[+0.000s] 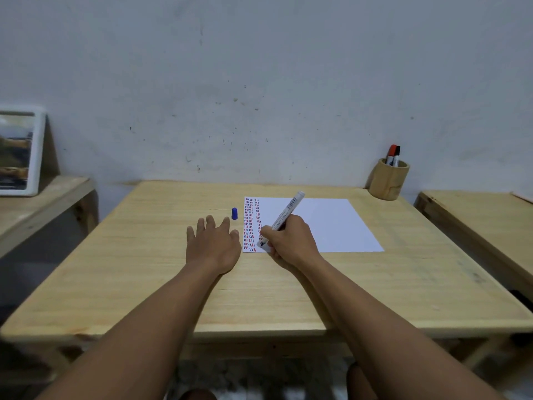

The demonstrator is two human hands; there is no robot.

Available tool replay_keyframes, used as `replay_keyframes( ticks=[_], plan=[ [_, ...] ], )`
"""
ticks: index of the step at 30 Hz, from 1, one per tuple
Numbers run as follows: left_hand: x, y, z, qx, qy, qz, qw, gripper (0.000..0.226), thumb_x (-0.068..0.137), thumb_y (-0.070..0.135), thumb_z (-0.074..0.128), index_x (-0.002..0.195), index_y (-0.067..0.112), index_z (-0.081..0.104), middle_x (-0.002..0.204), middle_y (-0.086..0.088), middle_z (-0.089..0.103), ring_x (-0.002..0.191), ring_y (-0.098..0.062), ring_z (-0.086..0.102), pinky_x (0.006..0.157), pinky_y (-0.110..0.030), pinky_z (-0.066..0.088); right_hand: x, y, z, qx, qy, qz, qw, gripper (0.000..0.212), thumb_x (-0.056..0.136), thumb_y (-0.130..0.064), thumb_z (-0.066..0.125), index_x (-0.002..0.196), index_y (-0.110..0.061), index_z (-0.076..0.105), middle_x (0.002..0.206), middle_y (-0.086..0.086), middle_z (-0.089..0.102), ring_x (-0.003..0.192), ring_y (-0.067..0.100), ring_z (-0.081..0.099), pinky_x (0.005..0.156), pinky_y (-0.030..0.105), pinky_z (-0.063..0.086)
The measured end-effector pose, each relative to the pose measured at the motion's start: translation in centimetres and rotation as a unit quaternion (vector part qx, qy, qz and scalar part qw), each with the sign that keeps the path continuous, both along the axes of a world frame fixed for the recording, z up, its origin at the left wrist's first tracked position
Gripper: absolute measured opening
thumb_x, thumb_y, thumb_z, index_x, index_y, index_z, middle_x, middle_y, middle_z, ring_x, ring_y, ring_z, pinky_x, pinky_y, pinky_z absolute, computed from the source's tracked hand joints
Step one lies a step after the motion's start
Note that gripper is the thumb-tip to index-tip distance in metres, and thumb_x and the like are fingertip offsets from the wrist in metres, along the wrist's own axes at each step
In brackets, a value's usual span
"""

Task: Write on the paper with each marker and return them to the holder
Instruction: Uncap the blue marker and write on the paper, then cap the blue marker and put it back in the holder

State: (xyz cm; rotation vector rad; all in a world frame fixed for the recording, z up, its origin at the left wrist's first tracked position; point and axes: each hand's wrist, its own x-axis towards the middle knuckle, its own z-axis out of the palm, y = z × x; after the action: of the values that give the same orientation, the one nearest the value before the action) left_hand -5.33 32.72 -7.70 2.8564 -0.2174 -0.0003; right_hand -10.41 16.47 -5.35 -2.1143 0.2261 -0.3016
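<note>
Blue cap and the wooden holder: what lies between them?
In the head view, between the blue cap and the holder lie the paper and the marker held in the right hand.

We see our two bare forearms, with no sleeves reaching into view. Our left hand (212,243) and right hand (290,241) carry no rings, watch, bracelet or gloves. The fingers (210,223) are slim and unadorned, with short nails so far as we can tell.
</note>
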Motion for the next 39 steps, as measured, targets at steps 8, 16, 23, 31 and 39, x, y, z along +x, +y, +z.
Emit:
replay_keyframes(
  ticks=[8, 16, 23, 31, 39],
  plan=[
    [0.8, -0.7, 2.4, -0.156, -0.091, 0.023, 0.983, 0.055, 0.098, 0.029, 0.037, 0.152, 0.022, 0.034, 0.127, -0.009, 0.066, 0.116, -0.034, 0.058, 0.095, -0.045, 0.047, 0.4, -0.7, 0.5, 0.098, -0.003, -0.043, 0.994, 0.019, 0.088, -0.023, 0.065, 0.081, -0.005, 0.066, 0.067, -0.001, 0.067, 0.048, 0.003, 0.058, 0.046, 0.018, 0.045],
    [2.6, -0.7, 2.9, -0.160, -0.079, 0.003, 0.984, 0.031, 0.095, 0.021, 0.057, 0.124, 0.023, 0.070, 0.117, -0.003, 0.073, 0.103, -0.027, 0.066, 0.082, -0.034, 0.050, 1.0, -1.5, 1.9, 0.193, -0.028, -0.009, 0.981, 0.021, 0.087, -0.025, 0.074, 0.084, -0.006, 0.067, 0.057, -0.007, 0.058, 0.049, 0.013, 0.050, 0.053, 0.030, 0.043],
    [1.1, -2.8, 5.7, -0.417, -0.089, 0.057, 0.903, 0.013, 0.091, 0.005, 0.063, 0.083, 0.011, 0.071, 0.077, 0.000, 0.069, 0.064, -0.014, 0.061, 0.044, -0.008, 0.038, 0.9, -2.0, 4.2, 0.364, -0.041, -0.004, 0.930, 0.015, 0.091, -0.011, 0.059, 0.085, 0.000, 0.067, 0.068, 0.010, 0.061, 0.052, 0.016, 0.055, 0.050, 0.025, 0.049],
    [0.4, -5.2, 8.4, -0.549, -0.003, 0.032, 0.835, 0.008, 0.089, 0.022, 0.070, 0.085, 0.024, 0.076, 0.094, -0.007, 0.076, 0.077, -0.021, 0.062, 0.069, -0.030, 0.048, 0.7, -3.2, 5.7, 0.408, -0.104, -0.081, 0.903, 0.015, 0.090, -0.015, 0.068, 0.090, 0.000, 0.069, 0.068, 0.005, 0.057, 0.054, 0.012, 0.052, 0.051, 0.021, 0.050],
    [-1.1, -7.1, 10.1, -0.570, 0.032, -0.007, 0.821, 0.008, 0.092, 0.020, 0.069, 0.088, 0.024, 0.076, 0.097, -0.002, 0.078, 0.085, -0.016, 0.066, 0.078, -0.033, 0.050, -0.3, -4.7, 7.5, 0.438, -0.119, -0.066, 0.889, 0.012, 0.090, -0.011, 0.070, 0.084, -0.001, 0.069, 0.068, 0.006, 0.058, 0.054, 0.013, 0.053, 0.054, 0.021, 0.052]
  ],
)
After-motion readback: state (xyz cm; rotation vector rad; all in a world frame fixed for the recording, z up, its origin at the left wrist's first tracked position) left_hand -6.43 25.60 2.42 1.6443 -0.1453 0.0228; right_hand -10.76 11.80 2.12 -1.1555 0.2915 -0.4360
